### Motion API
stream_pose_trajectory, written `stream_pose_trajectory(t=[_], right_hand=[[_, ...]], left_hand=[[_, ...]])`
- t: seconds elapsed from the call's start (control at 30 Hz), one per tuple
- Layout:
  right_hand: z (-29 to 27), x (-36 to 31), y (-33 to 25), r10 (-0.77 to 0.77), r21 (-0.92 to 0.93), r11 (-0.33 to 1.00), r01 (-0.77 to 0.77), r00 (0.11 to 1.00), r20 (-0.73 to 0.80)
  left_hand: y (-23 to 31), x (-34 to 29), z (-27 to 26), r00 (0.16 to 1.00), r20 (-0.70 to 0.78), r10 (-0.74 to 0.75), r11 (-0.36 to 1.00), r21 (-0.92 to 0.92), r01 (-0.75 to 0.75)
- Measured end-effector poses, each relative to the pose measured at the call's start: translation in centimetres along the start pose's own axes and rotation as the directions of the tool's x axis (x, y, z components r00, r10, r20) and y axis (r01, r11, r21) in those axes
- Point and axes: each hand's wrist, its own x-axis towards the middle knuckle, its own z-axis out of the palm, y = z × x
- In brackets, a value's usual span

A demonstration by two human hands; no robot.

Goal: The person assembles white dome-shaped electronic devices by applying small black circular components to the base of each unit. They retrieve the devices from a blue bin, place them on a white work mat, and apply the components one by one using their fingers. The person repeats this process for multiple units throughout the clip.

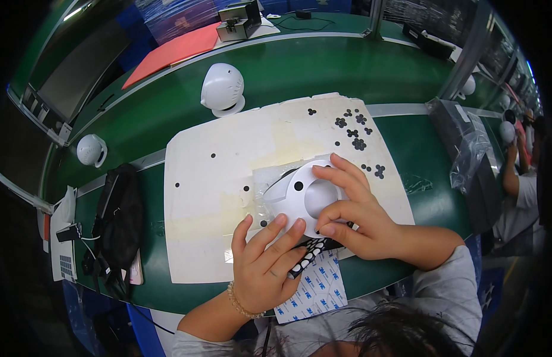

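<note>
A white rounded device lies at the middle of the board, its round base with a wide hole facing up. A black round pad sits on that base, and more dark spots show near its edge. My left hand lies with fingers spread, fingertips against the device's near left side. My right hand reaches over the base, thumb and index finger pinched at a small black round pad by the near rim. Under my left fingers is a black sheet with white circles. Beside it lies a white backing sheet with blue print.
A worn cream board covers the green bench and carries loose black pads, with pad clusters at far right. Similar white devices stand beyond. A black bag lies left; a dark grey box with plastic wrap stands right.
</note>
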Motion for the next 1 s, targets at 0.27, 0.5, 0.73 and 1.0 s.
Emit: stream_pose_trajectory(t=[0.27,0.5,0.73,1.0], right_hand=[[-0.1,-1.9,0.6,-0.327,-0.543,0.806,0.236,0.942,-0.077],[-0.2,-1.5,0.5,-0.231,-0.226,0.953,0.201,0.966,-0.114],[-1.7,-2.4,0.9,-0.092,-0.178,0.982,0.065,0.984,-0.151],[-1.5,-2.2,2.1,0.087,0.039,0.996,-0.083,0.989,-0.123]], left_hand=[[0.0,0.0,0.1,1.000,-0.011,-0.008,1.000,0.008,0.009],[-0.1,-0.1,0.4,1.000,-0.009,0.003,1.000,0.016,-0.003],[-0.1,-0.1,0.2,1.000,0.009,-0.002,1.000,0.017,0.001],[0.0,0.0,0.3,1.000,0.004,-0.010,1.000,0.019,0.010]])
